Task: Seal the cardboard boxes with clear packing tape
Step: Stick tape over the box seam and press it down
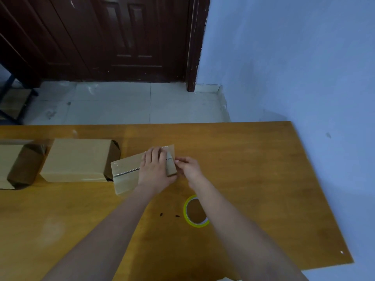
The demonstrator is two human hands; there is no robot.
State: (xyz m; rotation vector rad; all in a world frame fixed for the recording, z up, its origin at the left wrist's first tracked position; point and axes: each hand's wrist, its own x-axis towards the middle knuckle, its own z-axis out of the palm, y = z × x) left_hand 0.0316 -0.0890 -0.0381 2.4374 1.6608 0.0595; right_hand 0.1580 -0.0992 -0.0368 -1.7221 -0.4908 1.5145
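Three cardboard boxes (129, 171) shut, contents hidden; both hands (156, 169) touch one.

Dark wooden door (121, 37), blue wall (294, 57), pale tiled floor (121, 104), wooden table (253, 159)

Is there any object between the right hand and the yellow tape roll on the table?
Nothing visible: bare wooden table lies between the right hand and the yellow-cored roll of clear packing tape.

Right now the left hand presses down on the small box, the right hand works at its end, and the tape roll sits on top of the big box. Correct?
Not quite. In the head view the tape roll lies on the table, near the right forearm, not on the big box. The left hand presses the small box; the right hand works its end.
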